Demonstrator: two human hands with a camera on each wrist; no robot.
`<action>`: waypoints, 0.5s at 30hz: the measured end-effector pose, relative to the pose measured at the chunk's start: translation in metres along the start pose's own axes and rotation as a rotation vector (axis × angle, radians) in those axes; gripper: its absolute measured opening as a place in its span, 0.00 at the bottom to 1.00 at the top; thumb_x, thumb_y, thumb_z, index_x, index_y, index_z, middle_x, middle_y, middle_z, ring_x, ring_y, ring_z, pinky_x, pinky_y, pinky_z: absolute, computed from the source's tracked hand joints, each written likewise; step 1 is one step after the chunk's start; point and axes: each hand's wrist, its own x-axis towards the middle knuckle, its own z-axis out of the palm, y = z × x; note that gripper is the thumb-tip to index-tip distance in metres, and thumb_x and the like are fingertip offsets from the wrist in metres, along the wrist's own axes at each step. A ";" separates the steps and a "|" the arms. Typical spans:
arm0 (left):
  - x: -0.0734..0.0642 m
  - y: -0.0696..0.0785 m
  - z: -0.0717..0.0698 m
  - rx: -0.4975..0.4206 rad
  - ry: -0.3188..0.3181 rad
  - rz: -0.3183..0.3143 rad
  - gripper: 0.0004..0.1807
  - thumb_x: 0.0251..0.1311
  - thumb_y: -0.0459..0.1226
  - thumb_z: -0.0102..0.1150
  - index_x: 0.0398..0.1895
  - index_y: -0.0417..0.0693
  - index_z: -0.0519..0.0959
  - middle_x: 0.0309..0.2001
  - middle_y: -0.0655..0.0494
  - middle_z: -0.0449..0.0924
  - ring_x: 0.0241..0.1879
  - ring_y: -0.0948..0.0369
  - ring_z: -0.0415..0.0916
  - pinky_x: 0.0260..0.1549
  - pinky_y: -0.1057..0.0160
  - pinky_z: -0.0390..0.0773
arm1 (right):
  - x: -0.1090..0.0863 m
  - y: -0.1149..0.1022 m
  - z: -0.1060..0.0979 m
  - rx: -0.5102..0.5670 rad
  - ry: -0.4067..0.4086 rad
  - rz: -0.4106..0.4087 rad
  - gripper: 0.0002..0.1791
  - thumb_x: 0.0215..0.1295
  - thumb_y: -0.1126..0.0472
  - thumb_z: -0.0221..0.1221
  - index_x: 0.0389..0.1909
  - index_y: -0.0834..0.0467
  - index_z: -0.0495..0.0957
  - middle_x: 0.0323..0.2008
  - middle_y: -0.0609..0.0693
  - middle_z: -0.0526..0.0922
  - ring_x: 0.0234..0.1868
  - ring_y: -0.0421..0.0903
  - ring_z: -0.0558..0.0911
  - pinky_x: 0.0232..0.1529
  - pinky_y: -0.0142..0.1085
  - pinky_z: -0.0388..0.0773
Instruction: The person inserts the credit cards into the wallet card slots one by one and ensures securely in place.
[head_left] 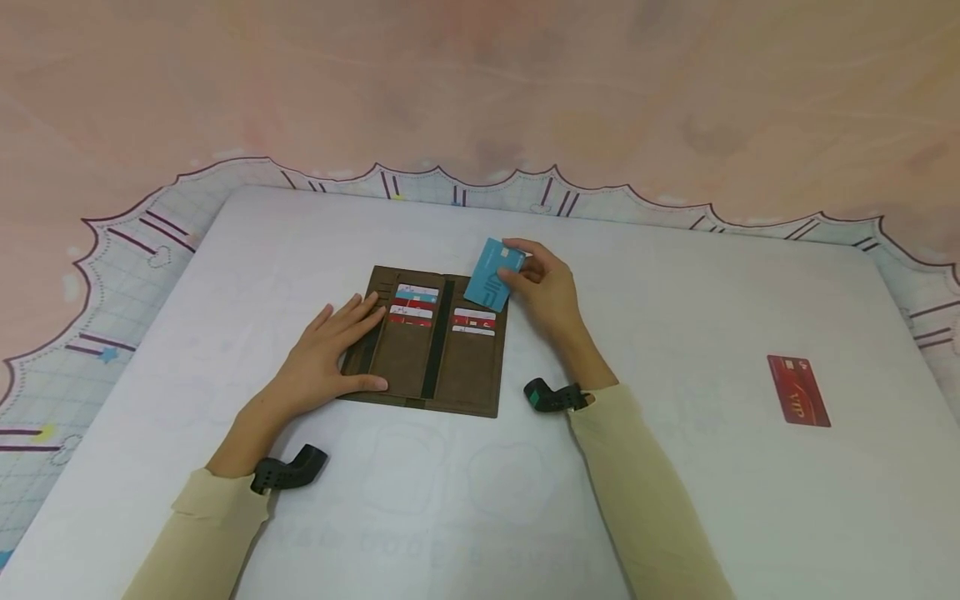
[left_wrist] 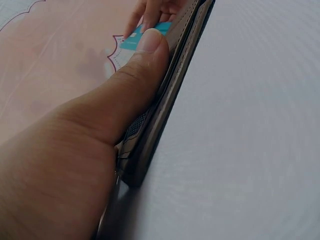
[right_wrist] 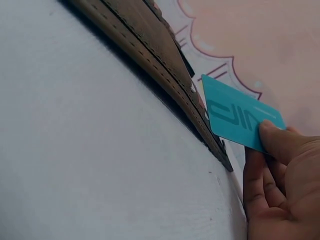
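Note:
A brown wallet [head_left: 465, 375] lies unfolded on the white table, with several cards tucked in the slots of both halves. My left hand [head_left: 327, 354] rests on its left side, fingers spread and straight, the thumb [left_wrist: 150, 47] along the near edge. Between thumb and fingers my right hand [head_left: 551, 292] pinches a blue card [head_left: 491, 275] marked VIP. That card is tilted and overlaps the top of the wallet's right half in the head view. In the right wrist view the blue card [right_wrist: 240, 110] stands close beside the wallet's stitched edge [right_wrist: 165, 80].
A red VIP card [head_left: 798, 392] lies apart on the right of the white table [head_left: 675, 517]. A scalloped, patterned cloth border [head_left: 465, 187] shows behind the table. Each wrist wears a black camera band [head_left: 555, 396].

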 end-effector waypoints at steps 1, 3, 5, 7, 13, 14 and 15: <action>0.000 0.000 0.000 0.000 0.000 0.000 0.53 0.47 0.56 0.70 0.73 0.44 0.57 0.74 0.47 0.48 0.74 0.50 0.39 0.69 0.47 0.34 | 0.000 0.000 0.000 -0.002 0.004 -0.004 0.21 0.61 0.58 0.65 0.57 0.46 0.77 0.32 0.53 0.79 0.31 0.45 0.77 0.32 0.31 0.74; 0.000 0.000 0.000 0.003 0.001 -0.001 0.53 0.47 0.56 0.70 0.73 0.44 0.57 0.74 0.47 0.48 0.74 0.50 0.39 0.69 0.47 0.34 | -0.001 -0.001 0.001 -0.005 0.010 -0.010 0.21 0.61 0.58 0.65 0.56 0.47 0.78 0.30 0.53 0.78 0.30 0.45 0.75 0.31 0.32 0.72; 0.000 0.000 0.000 0.004 0.001 -0.002 0.53 0.46 0.56 0.70 0.73 0.44 0.57 0.74 0.47 0.49 0.74 0.50 0.40 0.69 0.47 0.35 | -0.001 -0.002 0.002 -0.014 0.013 -0.013 0.21 0.61 0.58 0.65 0.56 0.47 0.78 0.30 0.53 0.77 0.30 0.46 0.74 0.31 0.32 0.72; 0.000 0.000 0.000 0.003 0.002 -0.002 0.53 0.46 0.56 0.70 0.73 0.44 0.57 0.74 0.47 0.49 0.74 0.50 0.40 0.70 0.48 0.34 | -0.001 -0.002 0.003 -0.036 0.011 -0.010 0.21 0.61 0.57 0.65 0.56 0.47 0.77 0.30 0.52 0.78 0.31 0.45 0.76 0.34 0.33 0.73; 0.000 0.001 0.000 0.003 0.003 -0.003 0.53 0.46 0.56 0.70 0.73 0.44 0.57 0.74 0.47 0.49 0.74 0.50 0.40 0.70 0.48 0.34 | 0.000 -0.003 0.006 -0.160 -0.034 -0.004 0.22 0.64 0.55 0.63 0.59 0.47 0.76 0.35 0.50 0.78 0.36 0.43 0.78 0.40 0.34 0.76; 0.000 0.001 0.000 0.003 0.003 -0.002 0.53 0.46 0.56 0.70 0.73 0.44 0.57 0.74 0.48 0.49 0.74 0.50 0.40 0.70 0.48 0.34 | 0.000 -0.003 0.006 -0.181 -0.045 -0.005 0.22 0.64 0.55 0.62 0.60 0.47 0.76 0.36 0.50 0.78 0.36 0.43 0.78 0.41 0.35 0.76; 0.000 0.001 -0.001 0.004 0.003 -0.002 0.53 0.46 0.56 0.70 0.73 0.44 0.57 0.74 0.48 0.49 0.74 0.50 0.40 0.70 0.48 0.34 | 0.001 -0.003 0.006 -0.206 -0.058 -0.005 0.22 0.65 0.55 0.62 0.61 0.46 0.75 0.36 0.49 0.78 0.36 0.43 0.77 0.40 0.35 0.75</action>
